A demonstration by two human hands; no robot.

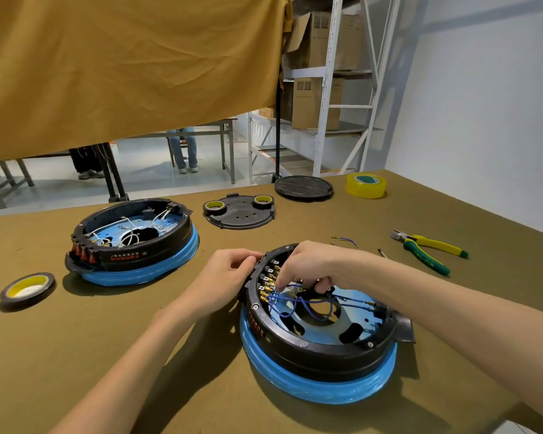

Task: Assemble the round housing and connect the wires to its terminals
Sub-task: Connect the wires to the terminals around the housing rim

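A round black housing (320, 349) with a blue-wrapped base sits in front of me, open side up. Blue wires (298, 305) with brass connectors run across its inside to a row of terminals (268, 285) on its left wall. My left hand (229, 270) grips the outside of that wall beside the terminals. My right hand (308, 264) reaches inside from above and pinches a wire end at the terminals. Its fingertips hide the connector.
A second housing (132, 242) with white wires stands at the left. Black cover plates (240, 211) (303, 187), tape rolls (27, 289) (365, 184), green-yellow pliers (427, 250) and a loose blue wire (345, 241) lie around. Shelving stands beyond the table's far edge.
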